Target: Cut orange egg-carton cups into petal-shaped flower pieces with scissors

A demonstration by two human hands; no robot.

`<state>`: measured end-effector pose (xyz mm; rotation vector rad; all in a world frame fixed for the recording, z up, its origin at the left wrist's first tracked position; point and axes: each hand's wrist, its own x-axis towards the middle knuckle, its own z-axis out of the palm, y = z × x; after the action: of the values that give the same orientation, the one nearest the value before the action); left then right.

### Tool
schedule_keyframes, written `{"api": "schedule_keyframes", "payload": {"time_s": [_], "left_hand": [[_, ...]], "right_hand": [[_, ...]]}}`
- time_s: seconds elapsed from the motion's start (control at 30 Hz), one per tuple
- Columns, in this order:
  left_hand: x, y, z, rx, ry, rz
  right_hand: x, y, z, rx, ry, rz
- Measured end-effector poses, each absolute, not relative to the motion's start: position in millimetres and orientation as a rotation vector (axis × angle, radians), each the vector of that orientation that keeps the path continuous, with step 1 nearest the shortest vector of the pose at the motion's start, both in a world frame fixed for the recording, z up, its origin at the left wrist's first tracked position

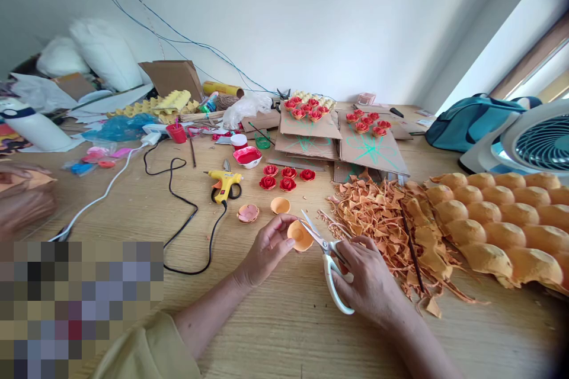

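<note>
Between the thumb and fingers of my left hand (269,249) is an orange egg-carton cup (300,238), its hollow side turned up toward me. My right hand (367,275) grips white-handled scissors (333,284). Their blades are parted at the cup's right rim. Just beyond lie another orange cup (280,206) and a pinkish cup with a notched rim (248,213). Several red painted flowers (288,173) sit behind these. To the right of my right hand spreads a heap of orange carton scraps (368,213).
A yellow glue gun (223,185) lies left of centre, its black cord looping across the table. Orange egg trays (502,213) and a fan (533,136) stand at right. Cardboard sheets (373,157) hold more red flowers. A co-worker's hands (26,201) hold an orange piece at far left.
</note>
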<state>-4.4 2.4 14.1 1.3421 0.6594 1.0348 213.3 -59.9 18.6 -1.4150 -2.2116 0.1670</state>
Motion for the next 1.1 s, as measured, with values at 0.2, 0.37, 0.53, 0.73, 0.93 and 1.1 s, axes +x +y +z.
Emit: {"api": "schedule_keyframes", "payload": {"time_s": [0.2, 0.37, 0.53, 0.73, 0.93, 1.1], "left_hand": [[-5.9, 4.6, 7.4, 1.246, 0.626, 1.054], [-7.4, 5.8, 7.0, 1.213, 0.605, 1.071], [-6.4, 4.8, 9.6, 1.277, 0.6, 1.043], [-5.8, 4.3, 11.2, 1.264, 0.594, 0.996], [-5.4, 3.6, 13.1, 1.174, 0.589, 0.993], [-4.6, 5.4, 8.3, 1.056, 0.563, 1.014]], "right_hand": [[214.7, -61.1, 18.3, -1.367, -2.224, 0.194], [215.3, -59.8, 17.5, -1.397, -2.247, 0.19], [213.2, -59.2, 20.0, -1.474, -2.226, 0.158], [214.2, -59.5, 17.9, -1.448, -2.235, 0.167], [215.3, -60.5, 17.6, -1.381, -2.236, 0.197], [214.6, -61.9, 18.4, -1.338, -2.242, 0.213]]}}
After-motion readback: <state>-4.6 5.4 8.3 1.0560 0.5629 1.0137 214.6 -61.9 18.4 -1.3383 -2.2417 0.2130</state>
